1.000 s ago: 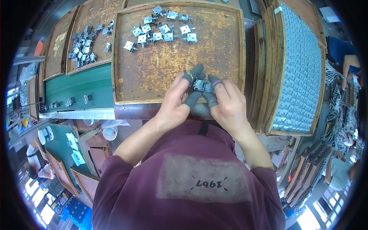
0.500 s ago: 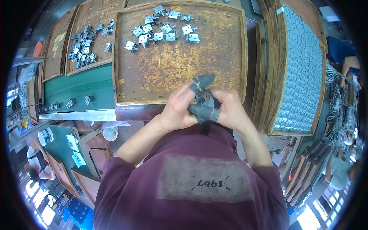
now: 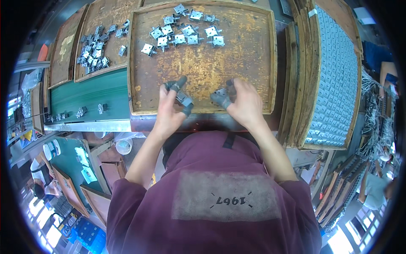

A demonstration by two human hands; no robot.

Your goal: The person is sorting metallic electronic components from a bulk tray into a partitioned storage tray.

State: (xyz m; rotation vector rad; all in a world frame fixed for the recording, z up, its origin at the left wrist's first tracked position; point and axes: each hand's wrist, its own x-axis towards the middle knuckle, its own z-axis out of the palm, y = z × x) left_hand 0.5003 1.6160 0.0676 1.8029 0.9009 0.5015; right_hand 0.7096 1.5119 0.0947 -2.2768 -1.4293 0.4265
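Note:
Over the near part of a shallow wooden tray [image 3: 203, 63], my left hand [image 3: 170, 112] pinches a small silvery metal bracket [image 3: 185, 99] between thumb and forefinger. Dark grey finger covers are on the gripping fingers of both hands. To its right, my right hand [image 3: 247, 103] grips another small metal part [image 3: 219, 93], partly hidden by the fingers and slightly blurred. The two hands are apart. Farther back in the tray lies a loose group of boxy metal brackets [image 3: 179, 39] with short pins.
A second tray at left carries a heap of metal parts [image 3: 94, 53]. Several more parts [image 3: 81, 111] sit on a green conveyor belt [image 3: 91, 91]. Stacked wooden trays [image 3: 292, 84] stand at right, beside a tray filled with rows of metal pieces [image 3: 334, 80]. Other people are at both edges.
My hands were together near my body, working at a metal part. Now they have separated and moved forward over the tray, each with a metal part.

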